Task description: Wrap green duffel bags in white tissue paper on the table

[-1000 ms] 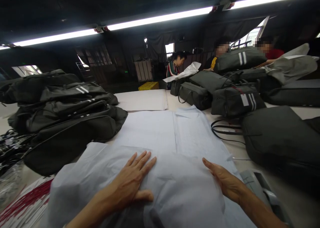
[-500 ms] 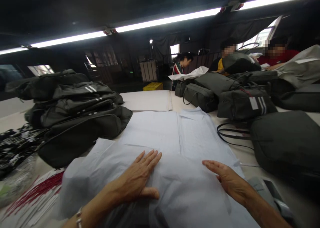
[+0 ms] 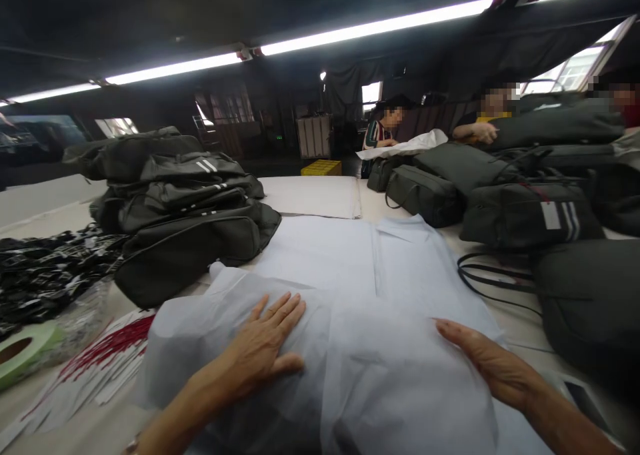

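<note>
My left hand lies flat with spread fingers on a thin, translucent white sheet. Something dark and bulky shows faintly through the sheet near me; its kind is hidden. At the bundle's right side, my right hand has its fingers stretched out against the sheet, and nothing is visible in its grasp. Beyond the covered bulge, more flat white sheets lie on the table.
Stacked dark bags rise at left, near a heap of black straps, red-corded tags and a green tape roll. More dark bags crowd the right. Several co-workers, including a person in stripes, are beyond.
The view has swung left. My left hand stays spread on the sheet, while my right hand sits slightly farther from it. The bulge under the sheet looks fuller between the hands.
</note>
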A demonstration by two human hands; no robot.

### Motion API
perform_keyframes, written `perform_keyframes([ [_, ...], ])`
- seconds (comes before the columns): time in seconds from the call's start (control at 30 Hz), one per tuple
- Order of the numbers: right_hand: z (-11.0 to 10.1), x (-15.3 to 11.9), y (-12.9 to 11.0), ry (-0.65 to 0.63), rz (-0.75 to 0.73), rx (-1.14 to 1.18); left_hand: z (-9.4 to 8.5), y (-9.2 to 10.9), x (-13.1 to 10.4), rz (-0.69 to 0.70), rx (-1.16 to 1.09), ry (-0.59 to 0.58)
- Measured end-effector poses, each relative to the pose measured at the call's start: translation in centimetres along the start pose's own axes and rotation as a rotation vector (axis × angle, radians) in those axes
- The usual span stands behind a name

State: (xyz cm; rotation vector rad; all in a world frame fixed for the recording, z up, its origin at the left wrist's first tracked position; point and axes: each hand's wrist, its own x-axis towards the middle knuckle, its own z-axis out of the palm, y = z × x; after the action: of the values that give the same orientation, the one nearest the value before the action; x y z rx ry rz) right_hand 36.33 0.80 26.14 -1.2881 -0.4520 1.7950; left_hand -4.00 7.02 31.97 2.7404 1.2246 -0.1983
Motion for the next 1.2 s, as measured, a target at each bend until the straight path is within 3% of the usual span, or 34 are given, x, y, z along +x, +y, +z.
perform_keyframes([
  [0.2, -1.2, 0.3, -0.2, 0.062, -0.092, -0.083, -0.3, 0.4, 2.4, 0.024, -0.061, 0.0],
  [0.4, -1.8, 0.5, -0.4, 0.135, -0.048, -0.089, -1.0, 0.9, 2.8, 0.024, -0.107, -0.025],
  [0.47, -2.4, 0.8, -0.4, 0.162, -0.052, -0.203, -1.3, 1.2, 2.9, 0.009, -0.13, -0.04],
  [0.57, -2.9, 1.1, -1.2, 0.445, -0.183, -0.592, -1.4, 1.4, 3.1, -0.013, -0.159, -0.031],
  [0.63, -1.8, 1.0, -2.1, 0.667, -0.344, -0.827, -1.2, 1.4, 3.3, -0.012, -0.167, -0.015],
  [0.67, -0.5, 0.9, -2.6, 0.709, -0.426, -0.9, -1.1, 1.3, 3.3, -0.01, -0.17, -0.006],
  [0.73, 3.0, 0.9, -3.1, 0.619, -0.558, -0.971, -0.8, 1.2, 3.3, -0.004, -0.182, 0.016],
  [0.8, 7.2, 1.7, -3.3, 0.366, -0.612, -0.958, -0.4, 1.1, 3.1, 0.007, -0.199, 0.041],
  [0.9, 11.8, 4.1, -3.4, -0.009, -0.449, -0.858, -0.1, 1.0, 2.9, 0.028, -0.222, 0.058],
  [0.97, 13.2, 5.8, -3.5, -0.196, -0.275, -0.81, -0.2, 0.7, 2.9, 0.041, -0.222, 0.06],
  [1.03, 13.6, 6.9, -3.7, -0.297, -0.171, -0.804, -0.9, 0.3, 3.2, 0.06, -0.222, 0.067],
  [1.13, 13.6, 6.8, -4.1, -0.307, -0.187, -0.814, -3.1, -0.7, 4.8, 0.12, -0.279, 0.084],
  [1.2, 13.8, 6.0, -4.6, -0.288, -0.268, -0.849, -4.9, -1.5, 6.6, 0.166, -0.393, 0.019],
])
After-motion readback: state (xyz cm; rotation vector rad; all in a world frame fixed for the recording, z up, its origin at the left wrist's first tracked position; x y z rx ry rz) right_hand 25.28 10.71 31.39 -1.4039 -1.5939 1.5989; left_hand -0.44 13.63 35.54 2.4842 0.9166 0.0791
